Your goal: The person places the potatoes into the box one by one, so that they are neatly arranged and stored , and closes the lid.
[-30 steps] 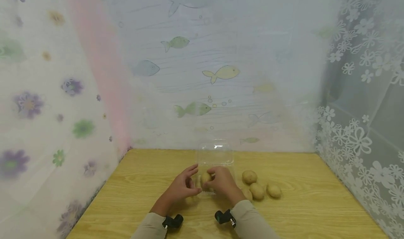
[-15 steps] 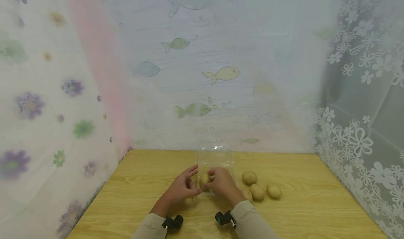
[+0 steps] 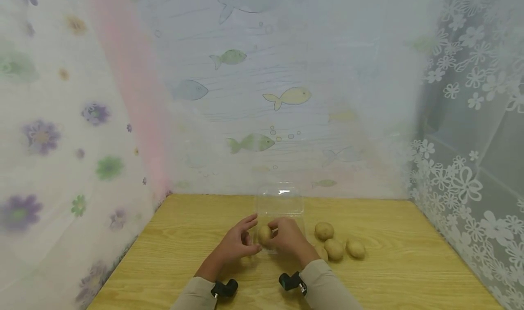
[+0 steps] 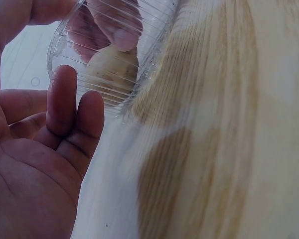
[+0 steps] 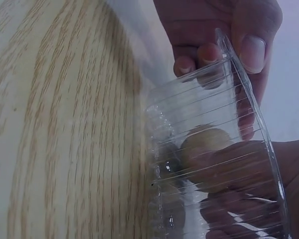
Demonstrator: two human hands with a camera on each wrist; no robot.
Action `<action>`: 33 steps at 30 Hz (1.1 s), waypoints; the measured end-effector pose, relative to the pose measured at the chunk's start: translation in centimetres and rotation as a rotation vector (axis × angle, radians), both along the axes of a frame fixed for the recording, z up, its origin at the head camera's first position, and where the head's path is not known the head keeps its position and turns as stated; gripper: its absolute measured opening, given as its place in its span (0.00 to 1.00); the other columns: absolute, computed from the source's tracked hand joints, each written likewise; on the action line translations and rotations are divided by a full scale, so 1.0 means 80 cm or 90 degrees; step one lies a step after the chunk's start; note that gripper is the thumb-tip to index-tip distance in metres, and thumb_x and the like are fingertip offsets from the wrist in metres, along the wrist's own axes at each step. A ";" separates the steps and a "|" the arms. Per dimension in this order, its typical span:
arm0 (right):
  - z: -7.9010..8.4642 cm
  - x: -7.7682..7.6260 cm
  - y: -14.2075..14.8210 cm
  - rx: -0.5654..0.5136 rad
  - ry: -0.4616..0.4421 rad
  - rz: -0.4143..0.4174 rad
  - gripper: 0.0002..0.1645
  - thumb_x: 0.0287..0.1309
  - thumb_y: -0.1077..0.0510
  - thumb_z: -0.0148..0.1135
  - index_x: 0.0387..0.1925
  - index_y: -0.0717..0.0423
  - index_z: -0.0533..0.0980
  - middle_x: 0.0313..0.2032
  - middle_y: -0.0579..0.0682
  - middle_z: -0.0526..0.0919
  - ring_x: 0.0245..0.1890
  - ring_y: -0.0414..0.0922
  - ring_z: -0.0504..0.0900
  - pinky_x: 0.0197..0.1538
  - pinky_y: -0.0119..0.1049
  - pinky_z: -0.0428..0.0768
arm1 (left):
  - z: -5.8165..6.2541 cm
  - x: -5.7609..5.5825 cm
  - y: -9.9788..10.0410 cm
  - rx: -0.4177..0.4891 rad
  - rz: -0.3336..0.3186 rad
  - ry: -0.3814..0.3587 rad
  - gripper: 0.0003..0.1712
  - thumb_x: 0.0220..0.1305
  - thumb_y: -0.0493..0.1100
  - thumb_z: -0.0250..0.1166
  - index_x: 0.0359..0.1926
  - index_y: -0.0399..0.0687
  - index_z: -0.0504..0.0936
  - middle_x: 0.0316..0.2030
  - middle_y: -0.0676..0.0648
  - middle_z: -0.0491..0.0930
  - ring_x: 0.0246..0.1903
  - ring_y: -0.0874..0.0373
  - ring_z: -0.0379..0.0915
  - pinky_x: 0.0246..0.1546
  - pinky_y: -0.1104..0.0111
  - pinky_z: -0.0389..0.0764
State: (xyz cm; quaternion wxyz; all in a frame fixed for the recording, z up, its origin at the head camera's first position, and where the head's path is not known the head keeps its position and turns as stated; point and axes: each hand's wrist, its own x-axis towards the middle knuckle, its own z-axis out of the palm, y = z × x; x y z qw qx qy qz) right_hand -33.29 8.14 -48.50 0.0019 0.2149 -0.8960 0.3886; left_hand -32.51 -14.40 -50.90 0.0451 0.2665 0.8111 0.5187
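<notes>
My right hand (image 3: 288, 235) holds a potato (image 3: 265, 235) between thumb and fingers, inside a clear plastic clamshell container (image 5: 199, 89). Through the container's ribbed wall, the same potato (image 4: 112, 69) shows in the left wrist view, with right-hand fingers on it. At the container's left end, my left hand (image 3: 237, 241) is spread, its thumb by the near corner and its fingers loosely bent. Whether the left hand presses on the rim I cannot tell. The raised lid (image 3: 280, 200) stands at the back. Parts of the tray are hidden by my hands.
Several loose potatoes (image 3: 333, 249) lie on the wood-grain table (image 3: 184, 228), right of the container and beside my right wrist. One is partly hidden by that wrist. Patterned curtains (image 3: 229, 164) hang behind the table and at both sides.
The potato in my right hand has shifted slightly left inside the container. My left hand stays where it was, and the loose potatoes have not moved.
</notes>
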 end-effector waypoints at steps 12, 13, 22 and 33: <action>0.002 -0.002 -0.003 -0.019 -0.021 -0.003 0.17 0.47 0.67 0.75 0.43 0.65 0.85 0.49 0.57 0.89 0.44 0.52 0.90 0.40 0.42 0.87 | 0.001 0.003 0.000 -0.001 -0.004 0.000 0.54 0.62 0.43 0.75 0.82 0.47 0.55 0.77 0.40 0.62 0.27 0.63 0.70 0.29 0.71 0.77; 0.001 -0.003 -0.002 -0.021 -0.020 -0.004 0.21 0.48 0.66 0.76 0.47 0.65 0.85 0.52 0.59 0.88 0.44 0.53 0.90 0.42 0.43 0.87 | 0.001 0.003 0.000 -0.001 -0.005 -0.001 0.53 0.62 0.43 0.75 0.82 0.47 0.55 0.77 0.40 0.61 0.27 0.63 0.70 0.29 0.70 0.77; -0.001 -0.003 -0.001 -0.018 0.002 -0.015 0.28 0.50 0.64 0.79 0.55 0.67 0.83 0.50 0.62 0.88 0.49 0.57 0.88 0.50 0.51 0.86 | 0.000 0.003 0.002 -0.006 0.003 0.006 0.53 0.62 0.44 0.76 0.82 0.46 0.57 0.78 0.42 0.60 0.27 0.65 0.70 0.29 0.71 0.77; -0.004 -0.003 0.001 -0.013 -0.005 -0.029 0.33 0.50 0.61 0.81 0.58 0.68 0.81 0.48 0.61 0.89 0.47 0.55 0.88 0.51 0.50 0.85 | 0.001 0.003 0.003 -0.005 -0.001 0.003 0.53 0.63 0.44 0.75 0.82 0.46 0.56 0.79 0.43 0.58 0.27 0.64 0.71 0.29 0.70 0.78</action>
